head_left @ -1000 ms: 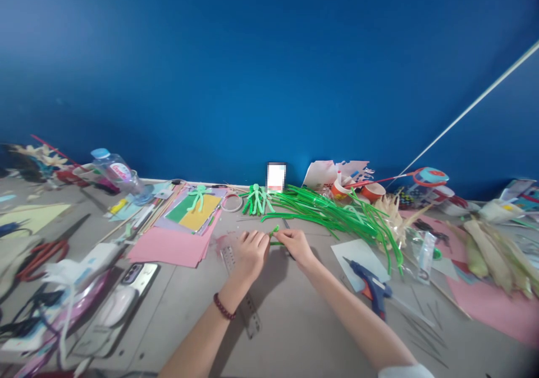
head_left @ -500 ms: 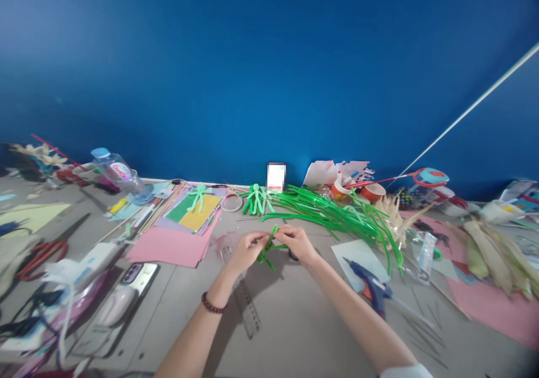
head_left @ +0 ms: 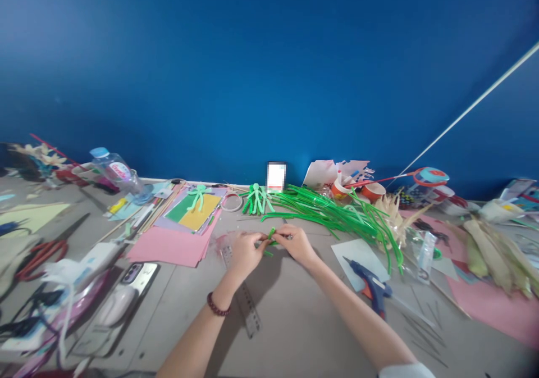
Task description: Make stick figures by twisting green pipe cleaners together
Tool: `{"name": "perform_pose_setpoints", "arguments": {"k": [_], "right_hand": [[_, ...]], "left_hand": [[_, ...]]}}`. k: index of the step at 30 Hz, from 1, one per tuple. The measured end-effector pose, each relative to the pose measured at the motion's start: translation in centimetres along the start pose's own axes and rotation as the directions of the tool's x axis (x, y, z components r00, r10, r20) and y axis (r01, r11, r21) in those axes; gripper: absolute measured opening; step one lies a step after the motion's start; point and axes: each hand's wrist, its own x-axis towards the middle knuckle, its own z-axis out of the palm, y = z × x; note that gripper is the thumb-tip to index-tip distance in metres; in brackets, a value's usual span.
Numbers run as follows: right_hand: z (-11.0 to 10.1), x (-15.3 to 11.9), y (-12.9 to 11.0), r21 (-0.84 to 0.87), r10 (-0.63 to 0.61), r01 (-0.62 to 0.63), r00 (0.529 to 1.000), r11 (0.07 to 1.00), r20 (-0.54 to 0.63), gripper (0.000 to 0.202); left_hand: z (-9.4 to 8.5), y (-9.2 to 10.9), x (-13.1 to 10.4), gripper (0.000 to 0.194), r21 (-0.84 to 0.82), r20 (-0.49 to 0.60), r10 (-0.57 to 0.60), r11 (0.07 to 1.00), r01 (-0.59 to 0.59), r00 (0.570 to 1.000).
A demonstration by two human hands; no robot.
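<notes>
My left hand (head_left: 249, 250) and my right hand (head_left: 298, 244) meet over the middle of the table. Both are closed in a pinch on a green pipe cleaner (head_left: 272, 233), bent into a small shape that the fingers largely cover. One short end of it sticks out below my left fingertips. Beyond my hands, light and dark green pipe-cleaner figures (head_left: 256, 199) stand by the wall. A long bundle of loose green pipe cleaners (head_left: 324, 209) lies to their right. Under my left wrist is a clear ruler (head_left: 249, 309).
A glue gun (head_left: 370, 282) rests on white paper at right, near corn husks (head_left: 492, 249). To the left are pink paper (head_left: 168, 247), another green figure (head_left: 197, 197), a phone (head_left: 141, 275), a mouse (head_left: 119, 305), a bottle (head_left: 120, 170) and red-handled scissors (head_left: 44, 257).
My fingers have drawn closer together around the pipe cleaner, and less of it shows now. My left hand has shifted slightly right. The things on the table have stayed put.
</notes>
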Motion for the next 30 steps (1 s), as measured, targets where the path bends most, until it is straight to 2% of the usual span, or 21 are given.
{"name": "perform_pose_setpoints", "arguments": {"k": [3, 6, 9, 13, 15, 17, 19, 20, 22, 24, 26, 28, 30], "right_hand": [[0.5, -0.2, 0.4, -0.078, -0.028, 0.022, 0.997, 0.997, -0.07, 0.017], [1.1, -0.6, 0.5, -0.148, -0.047, 0.029, 0.991, 0.989, -0.124, 0.02], [1.7, -0.9, 0.3, -0.195, -0.058, 0.024, 0.983, 0.981, -0.172, 0.023], [2.1, -1.2, -0.1, -0.193, -0.034, -0.011, 0.973, 0.981, -0.228, 0.023], [2.0, -1.2, -0.3, -0.162, -0.02, -0.018, 0.973, 0.987, -0.232, 0.021], [1.5, -1.0, -0.4, -0.113, -0.004, -0.022, 0.974, 0.993, -0.225, 0.018], [0.7, -0.7, -0.6, -0.052, 0.024, -0.035, 0.979, 0.998, -0.203, 0.016], [0.3, -0.5, -0.8, -0.015, 0.044, -0.048, 0.982, 0.999, -0.183, 0.016], [-0.8, -0.1, -1.1, 0.083, 0.116, -0.108, 0.987, 0.991, -0.109, 0.017], [-1.6, 0.1, -1.3, 0.218, 0.22, -0.218, 0.975, 0.951, 0.018, 0.018], [-2.1, 0.2, -1.3, 0.338, 0.283, -0.312, 0.95, 0.888, 0.133, 0.021], [-2.2, 0.1, -1.2, 0.421, 0.295, -0.362, 0.931, 0.832, 0.217, 0.022], [-1.9, 0.0, -1.0, 0.465, 0.277, -0.382, 0.92, 0.798, 0.279, 0.023]], "left_hand": [[0.4, 0.0, -0.4, 0.01, 0.243, -0.047, 0.132, 0.963, -0.117, 0.99], [0.7, 0.2, -0.9, 0.016, 0.491, -0.047, 0.266, 0.845, -0.21, 0.963], [1.0, 0.1, -1.2, 0.02, 0.617, -0.041, 0.39, 0.734, -0.284, 0.92], [1.2, 0.1, -1.4, 0.022, 0.655, -0.041, 0.466, 0.681, -0.329, 0.884], [1.2, 0.1, -1.4, 0.022, 0.61, -0.03, 0.447, 0.717, -0.338, 0.894], [1.2, 0.4, -1.3, 0.02, 0.481, -0.017, 0.384, 0.812, -0.329, 0.923], [1.1, 0.8, -1.1, 0.019, 0.249, -0.002, 0.264, 0.934, -0.256, 0.964], [1.0, 1.0, -1.0, 0.021, 0.101, 0.011, 0.178, 0.979, -0.178, 0.984], [0.8, 1.4, -0.8, 0.026, -0.199, 0.083, -0.02, 0.979, 0.036, 0.996], [0.6, 1.6, -0.5, 0.03, -0.457, 0.185, -0.194, 0.851, 0.259, 0.963], [0.5, 1.5, -0.4, 0.033, -0.61, 0.312, -0.299, 0.665, 0.431, 0.902], [0.5, 1.3, -0.3, 0.034, -0.646, 0.453, -0.318, 0.526, 0.553, 0.833], [0.6, 1.1, -0.4, 0.035, -0.634, 0.545, -0.292, 0.471, 0.614, 0.786]]}}
